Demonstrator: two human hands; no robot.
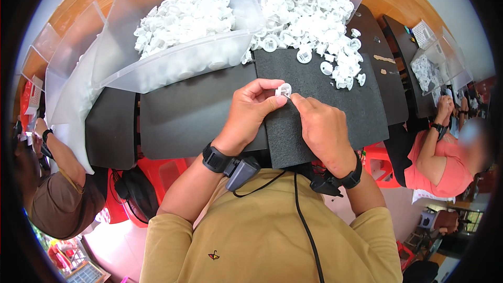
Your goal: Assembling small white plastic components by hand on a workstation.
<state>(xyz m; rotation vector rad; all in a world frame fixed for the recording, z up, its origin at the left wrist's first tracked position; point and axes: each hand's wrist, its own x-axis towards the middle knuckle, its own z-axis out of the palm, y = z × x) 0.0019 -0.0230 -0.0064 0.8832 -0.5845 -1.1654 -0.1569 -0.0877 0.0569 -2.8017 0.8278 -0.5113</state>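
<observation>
A small round white plastic part (283, 90) is pinched between the thumb and fingers of my left hand (243, 109), above the dark foam mat (285, 141). My right hand (326, 128) is closed, its fingertips right beside that part. A thin dark sliver shows at those fingertips, too small to name. Past my hands, a big heap of similar white plastic parts (306, 15) spills from a clear bin onto the mat. Several lie loose along the heap's near edge.
A clear plastic bin (173, 68) full of white parts stands at the far left on the black table (194, 115). Co-workers sit on both sides, one in a brown sleeve (65, 204), one in a pink shirt (437, 162). A black cable (304, 220) hangs down my front.
</observation>
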